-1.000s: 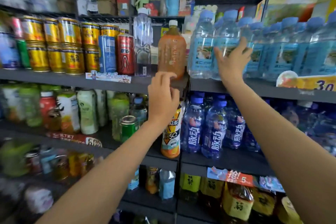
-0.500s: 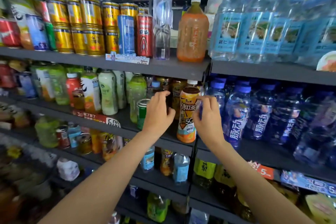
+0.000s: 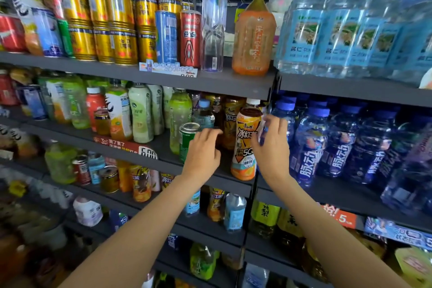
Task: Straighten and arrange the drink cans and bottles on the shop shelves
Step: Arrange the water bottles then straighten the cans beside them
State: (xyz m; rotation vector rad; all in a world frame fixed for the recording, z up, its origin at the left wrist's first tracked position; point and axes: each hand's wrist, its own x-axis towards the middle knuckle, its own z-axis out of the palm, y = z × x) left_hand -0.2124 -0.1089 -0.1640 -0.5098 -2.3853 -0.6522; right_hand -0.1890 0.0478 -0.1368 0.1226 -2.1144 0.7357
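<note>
Dark shop shelves (image 3: 210, 84) hold rows of drinks. Near the second shelf's right end, at its front edge, stands an orange iced-tea bottle (image 3: 245, 147); left hand (image 3: 203, 154) and right hand (image 3: 272, 147) flank it, fingers loosely spread, not gripping.

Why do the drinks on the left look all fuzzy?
In the head view, the wide lens smears the edges: the lower-left bottles are blurred and the shelves bend, while the orange tea bottle between the hands stays sharp; the water bottles catch bright glare.
</note>
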